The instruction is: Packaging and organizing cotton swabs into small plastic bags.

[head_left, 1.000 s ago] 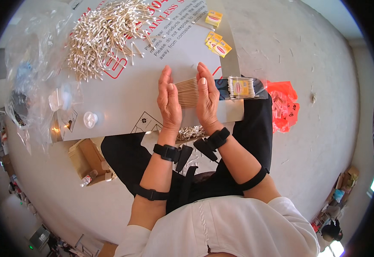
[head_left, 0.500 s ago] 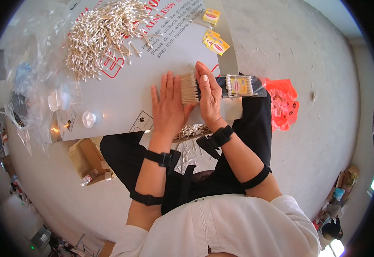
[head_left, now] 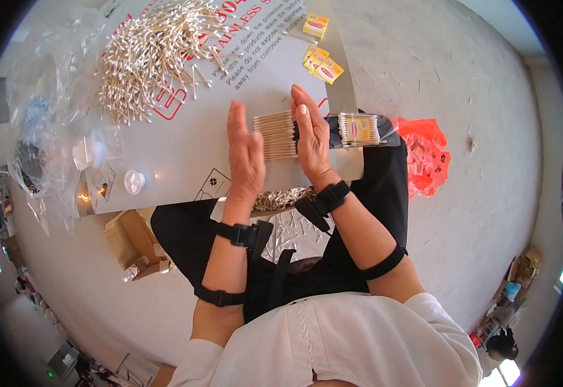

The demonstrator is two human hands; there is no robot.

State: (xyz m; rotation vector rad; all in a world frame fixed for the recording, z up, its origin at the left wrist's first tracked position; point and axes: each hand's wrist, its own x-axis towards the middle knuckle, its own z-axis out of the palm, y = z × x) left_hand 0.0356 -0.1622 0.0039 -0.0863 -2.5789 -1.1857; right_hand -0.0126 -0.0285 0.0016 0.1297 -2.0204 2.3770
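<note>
Right hand (head_left: 314, 138) hides some tips, cotton swabs (head_left: 275, 137) at its nine o'clock; blurred left hand (head_left: 245, 155) has them at three; both hands' fingers straight!

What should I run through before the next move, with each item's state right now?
1. Swab row lying side by side between the hands: ok.
2. Left hand touching the row's left ends: cannot tell; the hand is blurred and partly covers that edge.
3. Right hand upright at the row's right end: ok.
4. Swab pack with the yellow label clear of the right hand's fingers: ok, it lies off to the right.
5. Loose swab pile separate from the row: ok, it sits at the upper left.
6. Fanned yellow cards under a hand: not ok, they lie beyond both hands.
</note>
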